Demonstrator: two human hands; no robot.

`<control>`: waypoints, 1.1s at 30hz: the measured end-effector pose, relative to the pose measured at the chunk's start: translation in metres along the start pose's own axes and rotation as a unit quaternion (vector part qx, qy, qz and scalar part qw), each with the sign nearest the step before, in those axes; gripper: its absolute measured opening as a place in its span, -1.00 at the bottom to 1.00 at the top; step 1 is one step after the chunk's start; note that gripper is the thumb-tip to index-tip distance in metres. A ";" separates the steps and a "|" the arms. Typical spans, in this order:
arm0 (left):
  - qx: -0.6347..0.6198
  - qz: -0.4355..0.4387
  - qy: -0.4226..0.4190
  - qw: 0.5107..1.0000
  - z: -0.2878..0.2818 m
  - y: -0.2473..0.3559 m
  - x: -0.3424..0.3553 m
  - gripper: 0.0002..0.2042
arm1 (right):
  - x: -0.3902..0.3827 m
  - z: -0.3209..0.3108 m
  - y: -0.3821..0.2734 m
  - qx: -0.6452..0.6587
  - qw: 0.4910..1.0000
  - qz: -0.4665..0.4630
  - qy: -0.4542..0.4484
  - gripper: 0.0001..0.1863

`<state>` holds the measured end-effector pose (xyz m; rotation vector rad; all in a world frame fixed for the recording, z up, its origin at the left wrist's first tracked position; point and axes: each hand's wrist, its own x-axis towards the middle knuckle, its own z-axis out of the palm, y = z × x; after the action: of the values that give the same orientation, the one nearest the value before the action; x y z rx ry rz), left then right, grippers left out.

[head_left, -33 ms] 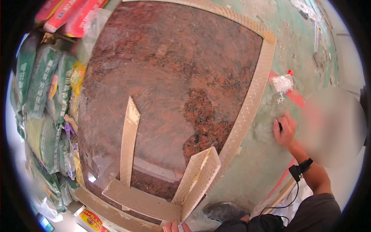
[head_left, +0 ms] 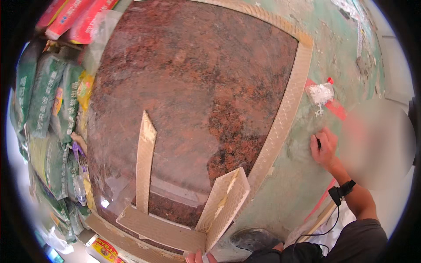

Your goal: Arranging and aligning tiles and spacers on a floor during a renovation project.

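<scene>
My left hand (head_left: pixel 200 257) comes in at the bottom edge, its fingertips closed against the lower end of an upright beige ribbed strip (head_left: pixel 233 195); the rest of it is out of view. That strip meets another beige strip (head_left: pixel 162 228) at a corner. Both stand over a glossy dark-red speckled slab (head_left: pixel 188 83). A third, pointed strip (head_left: pixel 144 162) runs up the slab. On the green floor (head_left: pixel 294 162) to the right rests my right hand (head_left: pixel 323 147), fingers curled round a small black thing, mostly hidden.
Beige edging (head_left: pixel 289 103) borders the slab's right side. Beyond it lies a clear bag of white pieces (head_left: pixel 321 93) with a red cap (head_left: pixel 330 80). Stacked green bags (head_left: pixel 46 96) and red packages (head_left: pixel 72 22) crowd the left. A black cable (head_left: pixel 337 223) hangs from my right wrist.
</scene>
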<state>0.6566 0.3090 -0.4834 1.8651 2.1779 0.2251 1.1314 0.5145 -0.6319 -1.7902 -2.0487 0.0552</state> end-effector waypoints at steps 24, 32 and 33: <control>0.028 -0.024 0.023 0.999 0.007 0.000 0.002 -0.66 | 0.012 -0.001 0.008 0.027 0.999 -0.035 -0.021 -0.81; 0.042 0.007 0.023 0.999 0.004 0.006 0.005 -0.65 | 0.008 -0.003 0.007 0.033 0.999 -0.024 -0.016 -0.83; 0.054 0.001 0.020 0.998 0.004 0.007 0.003 -0.64 | 0.008 -0.004 0.007 0.034 0.999 -0.028 -0.015 -0.83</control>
<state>0.6644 0.3133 -0.4857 1.9368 2.2557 0.1493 1.1384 0.5218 -0.6278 -1.7004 -2.0897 0.1347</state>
